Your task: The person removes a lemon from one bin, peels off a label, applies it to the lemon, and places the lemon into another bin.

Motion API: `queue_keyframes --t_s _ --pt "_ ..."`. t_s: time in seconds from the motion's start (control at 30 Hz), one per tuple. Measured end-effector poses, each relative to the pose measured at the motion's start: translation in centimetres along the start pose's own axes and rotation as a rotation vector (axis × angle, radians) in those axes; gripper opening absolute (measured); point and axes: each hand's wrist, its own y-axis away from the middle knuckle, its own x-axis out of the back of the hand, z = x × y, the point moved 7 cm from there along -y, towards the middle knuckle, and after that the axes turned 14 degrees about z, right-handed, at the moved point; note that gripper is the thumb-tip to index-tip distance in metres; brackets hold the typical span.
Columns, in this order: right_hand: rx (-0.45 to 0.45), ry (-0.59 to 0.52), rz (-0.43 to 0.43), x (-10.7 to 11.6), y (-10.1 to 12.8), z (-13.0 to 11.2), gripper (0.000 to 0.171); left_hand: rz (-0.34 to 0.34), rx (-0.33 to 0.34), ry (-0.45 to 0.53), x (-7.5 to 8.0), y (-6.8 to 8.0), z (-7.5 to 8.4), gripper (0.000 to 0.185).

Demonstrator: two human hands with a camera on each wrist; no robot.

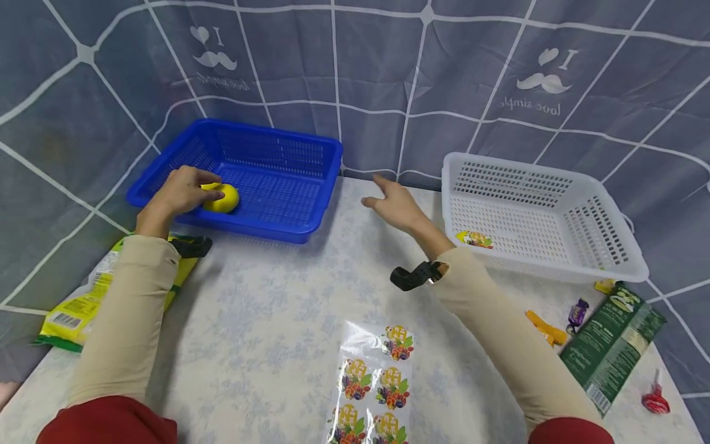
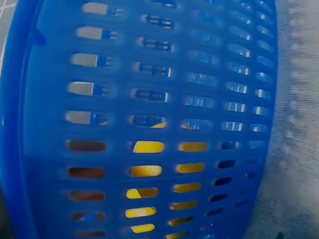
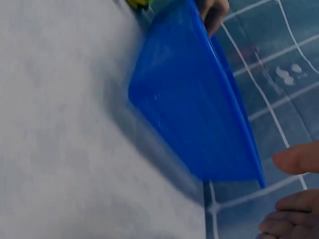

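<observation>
left hand (image 1: 180, 192) grips the yellow ball (image 1: 223, 197) in the blue basket (image 1: 310, 185); probably light, smooth, best cupped around. right hand (image 1: 395, 203) hovers spread wide.

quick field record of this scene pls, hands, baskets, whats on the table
left hand: left hand reaches into the blue basket, fingers on the yellow object
right hand: right hand hovers above the table between the baskets, fingers relaxed, holding nothing
white basket: white basket on the right, a sticker at its near wall
table front: sheet of fruit stickers
table left: yellow packet under the left sleeve
table right: green packet, red lollipop, small wrapped sweets
</observation>
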Motion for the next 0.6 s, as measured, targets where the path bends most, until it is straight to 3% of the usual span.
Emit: queue_keyframes --t_s 0.13,0.27,0.6 --pt "-0.002 -0.113 -0.063 -3.3 -0.2 -2.3 0.072 -0.023 -0.041 -0.032 -0.2 -0.6 0.3 0.043" --pt "0.009 -0.174 -0.116 -5.3 0.1 -3.8 0.077 -0.06 -0.031 -0.052 -0.6 -1.0 -0.1 0.044" --pt "0.049 -0.12 -0.167 -6.7 0.4 -4.1 0.086 -0.156 -0.016 -0.055 -1.7 -1.9 -0.2 0.05"
